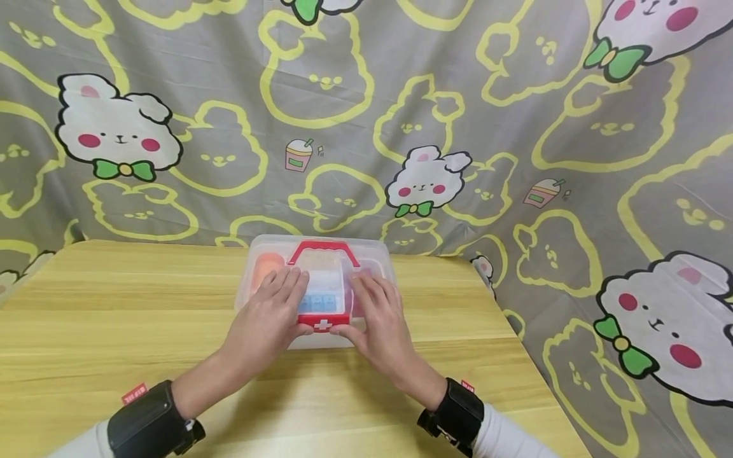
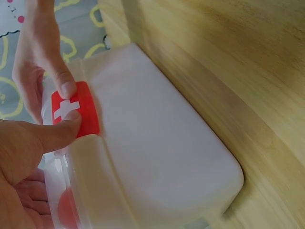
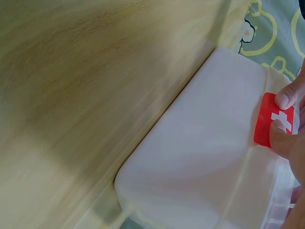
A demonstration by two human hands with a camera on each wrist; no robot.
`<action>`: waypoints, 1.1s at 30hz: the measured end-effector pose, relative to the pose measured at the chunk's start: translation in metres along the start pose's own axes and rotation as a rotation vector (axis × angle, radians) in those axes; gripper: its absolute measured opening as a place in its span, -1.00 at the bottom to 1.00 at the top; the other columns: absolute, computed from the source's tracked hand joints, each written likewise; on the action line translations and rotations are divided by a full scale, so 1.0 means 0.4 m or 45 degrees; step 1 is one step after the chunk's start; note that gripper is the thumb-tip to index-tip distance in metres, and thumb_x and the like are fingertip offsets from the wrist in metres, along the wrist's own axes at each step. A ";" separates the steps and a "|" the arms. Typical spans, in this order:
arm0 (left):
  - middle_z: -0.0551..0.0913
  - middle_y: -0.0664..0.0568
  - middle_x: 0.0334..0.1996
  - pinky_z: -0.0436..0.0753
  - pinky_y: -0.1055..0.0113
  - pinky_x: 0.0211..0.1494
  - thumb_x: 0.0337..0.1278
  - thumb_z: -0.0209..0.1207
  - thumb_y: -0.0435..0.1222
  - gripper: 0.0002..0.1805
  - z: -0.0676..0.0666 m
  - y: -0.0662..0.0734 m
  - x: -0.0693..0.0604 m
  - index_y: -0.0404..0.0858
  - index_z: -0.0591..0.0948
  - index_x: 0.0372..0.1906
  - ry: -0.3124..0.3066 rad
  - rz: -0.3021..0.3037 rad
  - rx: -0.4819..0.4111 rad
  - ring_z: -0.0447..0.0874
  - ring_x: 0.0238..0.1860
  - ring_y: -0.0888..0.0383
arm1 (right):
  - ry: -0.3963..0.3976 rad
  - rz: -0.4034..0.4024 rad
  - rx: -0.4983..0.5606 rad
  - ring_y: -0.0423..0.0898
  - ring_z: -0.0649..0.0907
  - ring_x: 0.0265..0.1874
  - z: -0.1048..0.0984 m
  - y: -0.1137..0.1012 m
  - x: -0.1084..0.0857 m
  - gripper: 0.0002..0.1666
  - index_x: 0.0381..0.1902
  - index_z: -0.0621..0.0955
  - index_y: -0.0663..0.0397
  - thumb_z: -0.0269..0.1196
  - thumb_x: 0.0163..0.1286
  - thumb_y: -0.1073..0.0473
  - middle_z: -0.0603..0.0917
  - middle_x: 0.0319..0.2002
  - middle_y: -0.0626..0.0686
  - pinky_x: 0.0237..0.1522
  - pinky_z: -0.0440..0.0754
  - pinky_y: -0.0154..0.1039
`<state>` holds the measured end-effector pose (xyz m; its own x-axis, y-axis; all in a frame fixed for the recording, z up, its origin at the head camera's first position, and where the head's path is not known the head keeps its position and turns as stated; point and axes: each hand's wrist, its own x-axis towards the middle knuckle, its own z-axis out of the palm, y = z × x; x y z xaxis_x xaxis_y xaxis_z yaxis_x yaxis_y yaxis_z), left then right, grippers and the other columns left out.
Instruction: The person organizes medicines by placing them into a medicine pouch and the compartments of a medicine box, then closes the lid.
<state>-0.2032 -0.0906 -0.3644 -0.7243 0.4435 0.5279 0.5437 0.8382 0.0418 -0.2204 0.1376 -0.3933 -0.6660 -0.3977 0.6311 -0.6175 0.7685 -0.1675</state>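
Note:
A translucent plastic first-aid box (image 1: 321,342) with a clear lid stands on the table, its red carrying handle (image 1: 326,244) lying on top. At its front edge is a red latch (image 2: 89,107) marked with a white cross. My left hand (image 1: 266,312) lies over the lid's left part, fingers stretched out, thumb pressing the latch. From the other side my right hand (image 1: 380,321) mirrors it, with fingers on the lid and thumb against the latch. Both thumbs meet the latch's front face in the wrist views. Through the lid show an orange item (image 1: 266,263) and a blue compartmented piece (image 1: 321,303).
The wooden table (image 1: 143,299) extends to both sides of the box and in front of it. Behind and to the right hangs a grey curtain (image 1: 338,146) printed with cartoon rabbits. Black wrist bands (image 1: 149,416) are on both forearms.

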 end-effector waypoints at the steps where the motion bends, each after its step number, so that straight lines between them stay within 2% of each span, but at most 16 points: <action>1: 0.53 -0.35 0.31 0.40 -0.12 0.47 -0.31 0.63 -0.07 0.04 0.001 0.000 0.000 -0.47 0.46 0.34 0.003 -0.003 -0.001 0.51 0.35 -0.25 | 0.002 -0.002 -0.004 0.10 0.36 0.43 0.001 0.000 0.000 0.17 0.49 0.37 0.06 0.58 -0.04 -0.20 0.44 0.42 0.15 0.41 0.34 0.21; 9: 0.54 -0.33 0.31 0.40 -0.11 0.47 -0.32 0.63 -0.05 0.05 0.006 0.001 0.002 -0.46 0.46 0.34 0.013 0.010 0.009 0.50 0.36 -0.24 | -0.008 0.027 0.007 0.08 0.36 0.44 -0.001 -0.002 -0.004 0.15 0.48 0.38 0.07 0.57 -0.01 -0.19 0.44 0.42 0.13 0.42 0.34 0.24; 15: 0.56 -0.33 0.29 0.43 -0.10 0.45 -0.32 0.62 -0.02 0.05 0.005 -0.016 0.014 -0.47 0.47 0.33 0.019 0.030 0.036 0.53 0.33 -0.23 | -0.013 0.004 0.010 0.08 0.36 0.43 0.003 0.008 0.016 0.14 0.49 0.37 0.07 0.55 0.01 -0.19 0.45 0.42 0.14 0.42 0.36 0.21; 19: 0.54 -0.34 0.31 0.42 -0.10 0.46 -0.32 0.63 -0.02 0.07 0.018 -0.034 0.046 -0.48 0.44 0.34 -0.015 0.008 0.007 0.51 0.34 -0.24 | -0.017 0.006 0.001 0.07 0.39 0.39 0.014 0.027 0.046 0.12 0.46 0.40 0.11 0.56 0.01 -0.17 0.48 0.37 0.13 0.42 0.38 0.16; 24: 0.50 -0.32 0.35 0.43 -0.09 0.45 -0.29 0.63 -0.07 0.05 0.047 -0.071 0.097 -0.44 0.44 0.37 -0.048 -0.058 -0.094 0.47 0.38 -0.23 | -0.036 0.076 -0.017 0.04 0.40 0.35 0.038 0.049 0.089 0.09 0.43 0.41 0.12 0.58 0.00 -0.14 0.49 0.34 0.11 0.42 0.36 0.15; 30: 0.53 -0.29 0.33 0.52 -0.11 0.37 -0.31 0.65 -0.13 0.01 0.071 -0.117 0.135 -0.39 0.46 0.35 -0.007 -0.121 -0.182 0.48 0.34 -0.23 | -0.081 0.183 -0.045 0.04 0.36 0.40 0.064 0.055 0.144 0.07 0.43 0.41 0.09 0.58 0.01 -0.13 0.47 0.37 0.09 0.48 0.23 0.23; 33: 0.52 -0.26 0.32 0.51 -0.11 0.38 -0.33 0.66 -0.13 0.01 0.080 -0.134 0.146 -0.36 0.46 0.35 0.012 -0.152 -0.205 0.45 0.31 -0.21 | -0.112 0.213 -0.071 0.04 0.36 0.41 0.073 0.059 0.168 0.05 0.42 0.42 0.08 0.58 0.02 -0.14 0.48 0.37 0.09 0.50 0.19 0.24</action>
<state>-0.2882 -0.0996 -0.3628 -0.7842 0.3402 0.5189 0.5153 0.8229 0.2392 -0.2920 0.1143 -0.3769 -0.7928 -0.3025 0.5291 -0.4727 0.8532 -0.2205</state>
